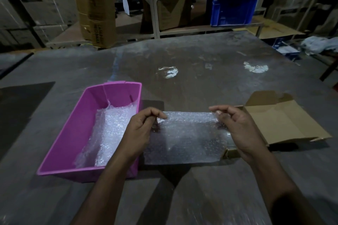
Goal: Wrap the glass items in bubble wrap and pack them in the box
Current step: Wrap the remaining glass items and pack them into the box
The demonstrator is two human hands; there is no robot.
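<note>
A dim storeroom is seen from above a wide grey table (201,82), which fills most of the frame; shelves of cartons and a blue crate (233,10) are stacked along the top edge. At lower left of the frame a pink tub (73,133) is set on the table, lined or filled with crumpled bubble wrap (111,133); whether glass lies under it cannot be told. At right of centre an opened cardboard box (285,124) is laid flat-flapped, probably kept within reach for packing. No bare glass item is plainly visible.

In the centre, a single sheet of bubble wrap (186,137) is held stretched between both hands, its upper edge lifted and its lower edge trailing toward the table, seemingly being spread out as a wrapping surface. The upper left corner is pinched between thumb and fingers of the left hand (140,131); the upper right corner is pinched likewise by the right hand (237,129), so the sheet is kept taut.
</note>
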